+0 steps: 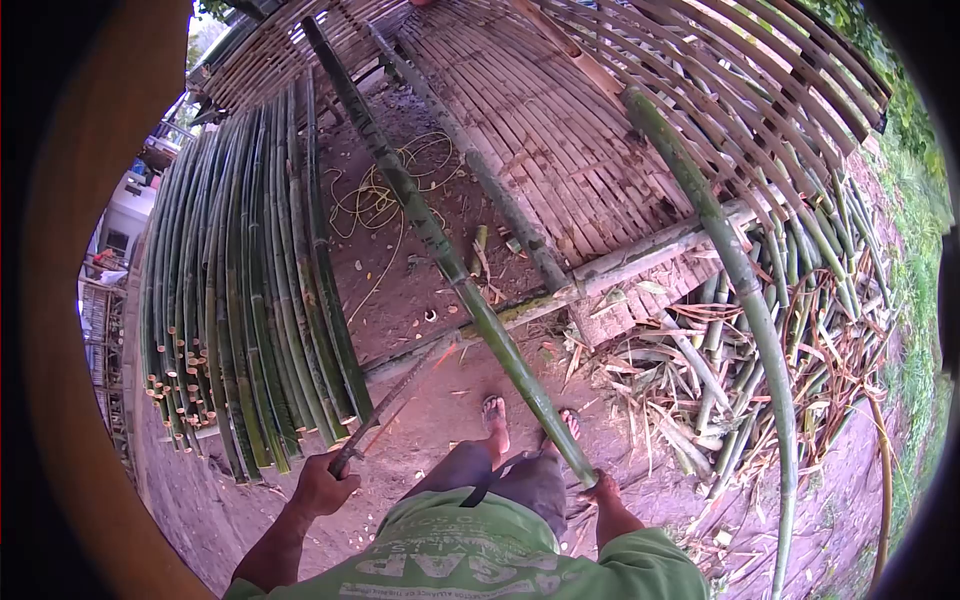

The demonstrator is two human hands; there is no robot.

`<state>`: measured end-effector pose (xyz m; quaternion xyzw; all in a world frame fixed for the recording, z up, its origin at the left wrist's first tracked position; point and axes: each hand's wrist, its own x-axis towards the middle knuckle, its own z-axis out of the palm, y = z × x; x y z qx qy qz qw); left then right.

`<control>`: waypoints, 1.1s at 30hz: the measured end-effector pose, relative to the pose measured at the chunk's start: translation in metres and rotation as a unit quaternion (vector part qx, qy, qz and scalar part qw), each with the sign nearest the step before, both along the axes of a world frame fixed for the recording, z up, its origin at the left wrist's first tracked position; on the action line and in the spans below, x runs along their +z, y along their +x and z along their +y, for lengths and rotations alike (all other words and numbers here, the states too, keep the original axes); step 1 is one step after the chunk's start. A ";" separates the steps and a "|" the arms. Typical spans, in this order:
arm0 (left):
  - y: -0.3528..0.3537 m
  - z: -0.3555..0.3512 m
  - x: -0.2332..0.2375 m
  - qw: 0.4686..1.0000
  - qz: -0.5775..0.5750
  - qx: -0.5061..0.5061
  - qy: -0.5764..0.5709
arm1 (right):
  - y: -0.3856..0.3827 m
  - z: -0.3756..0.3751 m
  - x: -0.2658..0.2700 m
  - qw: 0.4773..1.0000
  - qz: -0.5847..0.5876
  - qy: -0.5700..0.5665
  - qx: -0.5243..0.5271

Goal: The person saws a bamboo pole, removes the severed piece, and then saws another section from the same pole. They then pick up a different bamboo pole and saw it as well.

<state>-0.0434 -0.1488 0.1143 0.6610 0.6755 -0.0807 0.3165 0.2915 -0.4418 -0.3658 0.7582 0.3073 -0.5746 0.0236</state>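
My left hand (325, 485) is closed round the end of a dark, thin tool (400, 391), which looks like a bow saw with an orange-red strip along it. My right hand (604, 488) grips the near end of a long green bamboo pole (490, 325). This pole slants up and to the left, lying across a horizontal pole (530, 308) in front of my feet. The saw-like tool points up and right, apart from the green pole.
Stacked green bamboo poles (240, 270) stand at the left. A slatted bamboo platform (540, 130) lies ahead, with yellow rope (375, 200) beside it. Cut bamboo and scraps (700, 370) cover the ground at right, where another long pole (745, 280) slopes down.
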 end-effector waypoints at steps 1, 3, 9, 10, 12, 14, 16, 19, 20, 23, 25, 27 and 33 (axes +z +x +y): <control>0.002 0.004 -0.004 1.000 0.002 0.000 0.017 | -0.005 -0.002 -0.011 1.000 -0.009 -0.007 0.004; 0.004 0.012 -0.017 0.999 0.013 0.007 0.046 | -0.011 -0.005 -0.029 0.999 -0.034 -0.021 0.012; 0.033 0.064 -0.069 0.993 -0.098 -0.007 0.066 | -0.006 0.011 -0.042 0.997 -0.008 -0.032 0.065; 0.039 0.076 -0.086 0.991 -0.106 -0.005 0.076 | -0.005 0.013 -0.039 0.995 -0.018 -0.019 0.100; 0.054 0.109 -0.122 0.994 -0.086 0.010 0.065 | 0.001 0.020 -0.030 0.992 -0.002 -0.014 0.124; 0.074 0.153 -0.162 0.997 -0.062 0.041 0.021 | 0.010 0.038 -0.004 0.989 0.018 0.022 0.145; 0.106 0.192 -0.175 0.989 -0.119 0.076 -0.036 | 0.011 0.073 0.055 0.985 0.011 0.044 0.166; 0.150 0.253 -0.197 0.930 -0.318 0.177 -0.050 | 0.007 0.100 0.081 0.980 -0.028 0.145 0.130; 0.158 0.273 -0.203 0.895 -0.385 0.219 -0.045 | 0.005 0.126 0.115 0.983 -0.042 0.141 0.113; 0.183 0.351 -0.171 0.792 -0.549 0.262 -0.059 | -0.006 0.209 0.230 0.989 -0.058 0.133 0.040; 0.179 0.414 -0.169 0.810 -0.528 0.243 -0.076 | -0.008 0.243 0.269 0.989 -0.028 0.140 -0.039; 0.181 0.457 -0.138 0.807 -0.530 0.259 -0.046 | -0.025 0.286 0.325 0.982 -0.085 0.158 -0.060; 0.185 0.578 -0.139 0.806 -0.517 0.288 0.016 | -0.060 0.391 0.464 0.959 -0.194 0.207 -0.021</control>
